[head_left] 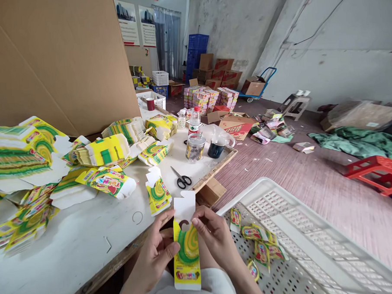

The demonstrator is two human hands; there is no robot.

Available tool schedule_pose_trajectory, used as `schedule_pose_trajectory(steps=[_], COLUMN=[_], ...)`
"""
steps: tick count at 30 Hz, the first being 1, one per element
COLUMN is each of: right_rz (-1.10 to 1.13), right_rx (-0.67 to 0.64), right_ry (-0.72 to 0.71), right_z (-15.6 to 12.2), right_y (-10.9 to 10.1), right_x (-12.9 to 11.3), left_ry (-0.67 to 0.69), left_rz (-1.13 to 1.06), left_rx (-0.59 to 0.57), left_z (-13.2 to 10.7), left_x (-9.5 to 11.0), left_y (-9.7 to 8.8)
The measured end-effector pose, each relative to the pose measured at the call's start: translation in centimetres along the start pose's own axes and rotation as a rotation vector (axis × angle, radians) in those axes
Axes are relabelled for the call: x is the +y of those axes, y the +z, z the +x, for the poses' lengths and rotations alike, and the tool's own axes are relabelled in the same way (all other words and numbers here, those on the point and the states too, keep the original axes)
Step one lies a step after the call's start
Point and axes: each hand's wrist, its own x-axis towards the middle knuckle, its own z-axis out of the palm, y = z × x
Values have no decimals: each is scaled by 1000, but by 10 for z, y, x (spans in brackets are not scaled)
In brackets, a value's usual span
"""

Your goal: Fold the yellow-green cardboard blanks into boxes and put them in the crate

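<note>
A yellow and green printed carton (187, 260) stands upright over my lap, its white top flap (184, 204) raised. My left hand (156, 248) grips the carton's left edge, thumb on the front. With thumb and fingers, my right hand (211, 231) pinches the upper right corner near the flap. Just beyond, another such carton (158, 193) lies on the table with its flap up. Black-handled scissors (182, 179) rest to its right. At my right, a white plastic crate (297, 229) holds several small printed packets (261, 250).
Stacks of flat cartons (19, 154) cover the table's (57, 252) left side before a large cardboard sheet (52, 53). A clear jar (195, 147), a dark mug (216, 149) and a bottle (194, 121) stand at its far end. A red stool (377, 171) is on the floor at right.
</note>
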Motion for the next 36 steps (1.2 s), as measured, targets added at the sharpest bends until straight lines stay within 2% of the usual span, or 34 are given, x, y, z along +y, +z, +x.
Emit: schedule_pose_trajectory(steps=[4,9,14,17,20,26,31,36], right_rz=[75,-108,-288,-378,-417,-380,-420,-352], right_rx=[51,-10,-154,-108,-64,-130,-36,-68], right_ry=[-22,-159,113,191,193,166,180,155], right_z=[0,-1,-3,-4,-4,-4,-4,-2], right_y=[3,-7,-5,3,5,5,10,8], right_x=[3,-6,-8,-1,3,2,6,8], left_ry=[2,28,26,20,17,1,51,19], left_rz=[37,83,217,262,257,253,289,276], left_rx=[-9,18,39,23,38,16,73,29], left_z=[1,3,4,4,3,8,11,9], left_x=[2,6,6,4,3,6,5,4], left_y=[1,-1,0,1,0,-1,4,5])
